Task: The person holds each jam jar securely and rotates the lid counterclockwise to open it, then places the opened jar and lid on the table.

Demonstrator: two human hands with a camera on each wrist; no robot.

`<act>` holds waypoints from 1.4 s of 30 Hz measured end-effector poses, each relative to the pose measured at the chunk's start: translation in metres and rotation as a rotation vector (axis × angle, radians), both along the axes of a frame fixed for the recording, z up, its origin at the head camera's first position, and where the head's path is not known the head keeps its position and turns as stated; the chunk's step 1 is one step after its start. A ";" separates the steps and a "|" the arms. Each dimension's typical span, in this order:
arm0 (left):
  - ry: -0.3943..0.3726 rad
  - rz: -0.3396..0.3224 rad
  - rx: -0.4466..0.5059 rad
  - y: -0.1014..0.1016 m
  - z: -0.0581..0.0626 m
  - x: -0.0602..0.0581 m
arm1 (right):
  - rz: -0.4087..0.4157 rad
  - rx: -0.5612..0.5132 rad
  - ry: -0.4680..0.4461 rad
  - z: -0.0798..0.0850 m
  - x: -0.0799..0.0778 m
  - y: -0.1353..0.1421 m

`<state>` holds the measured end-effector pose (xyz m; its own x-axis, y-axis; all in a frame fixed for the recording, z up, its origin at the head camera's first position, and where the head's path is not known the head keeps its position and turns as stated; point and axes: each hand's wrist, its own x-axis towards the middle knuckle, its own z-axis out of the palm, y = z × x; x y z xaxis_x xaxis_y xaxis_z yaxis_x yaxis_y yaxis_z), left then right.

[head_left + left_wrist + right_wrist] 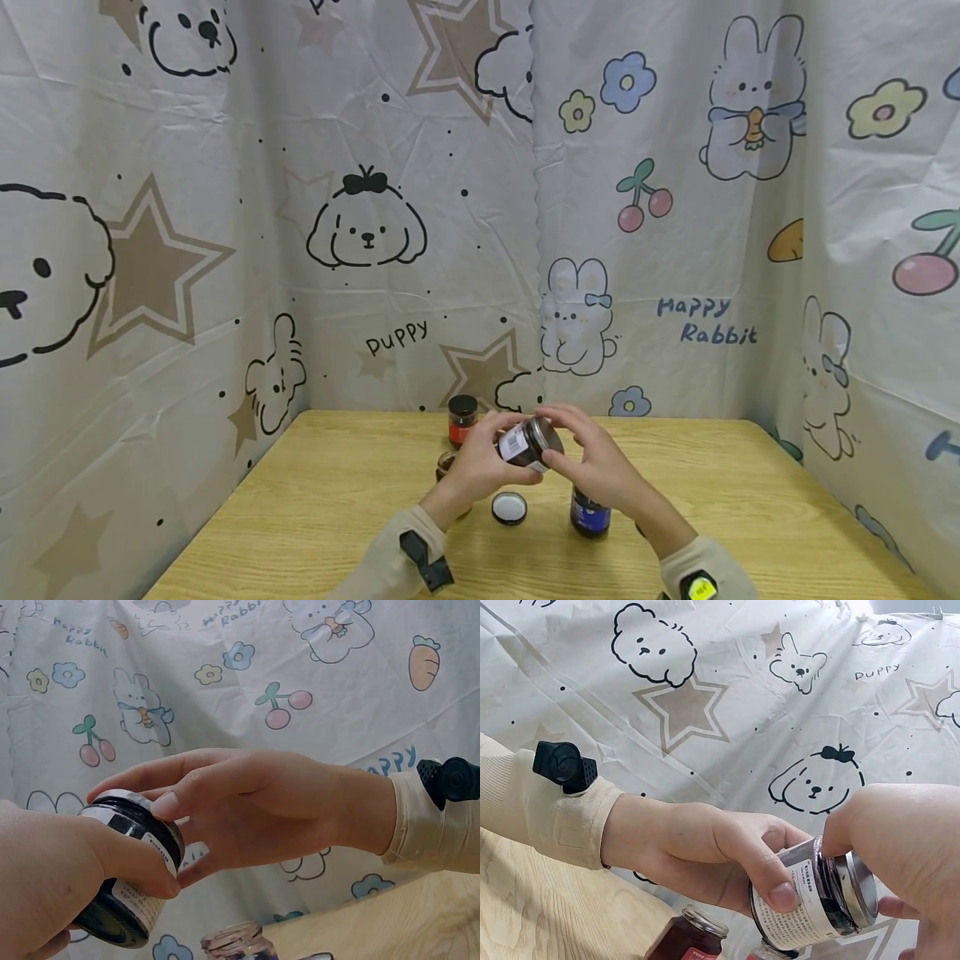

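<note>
Unscrewing seems underway, the white-labelled jar (515,446) held by the left hand (481,460), its lid (545,435) by the right hand (600,460); twisting is likely needed.

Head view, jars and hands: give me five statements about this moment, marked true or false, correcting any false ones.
1. The left hand holds a jar. True.
2. That jar stands upright on the table. False: it is tilted, held above the table.
3. The right hand touches the held jar's lid. True.
4. The loose lid lies white side up. True.
5. The red-labelled jar at the back is uncapped. False: the red-labelled jar has a black lid on.
</note>
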<state>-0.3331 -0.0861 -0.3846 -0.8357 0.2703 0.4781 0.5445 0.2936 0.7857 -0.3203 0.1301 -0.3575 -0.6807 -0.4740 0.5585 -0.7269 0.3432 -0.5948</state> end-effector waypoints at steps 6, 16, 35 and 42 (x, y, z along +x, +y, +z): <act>-0.017 -0.015 0.009 0.000 -0.001 0.001 | -0.001 0.017 -0.049 0.002 0.001 0.000; -0.022 -0.002 0.010 0.001 -0.002 0.001 | -0.004 0.024 -0.082 0.002 0.001 0.001; -0.008 0.010 0.002 0.002 0.000 0.002 | 0.055 0.017 0.075 0.000 -0.002 0.002; -0.010 -0.002 0.001 0.000 0.001 0.002 | 0.053 0.049 0.033 0.002 -0.003 0.005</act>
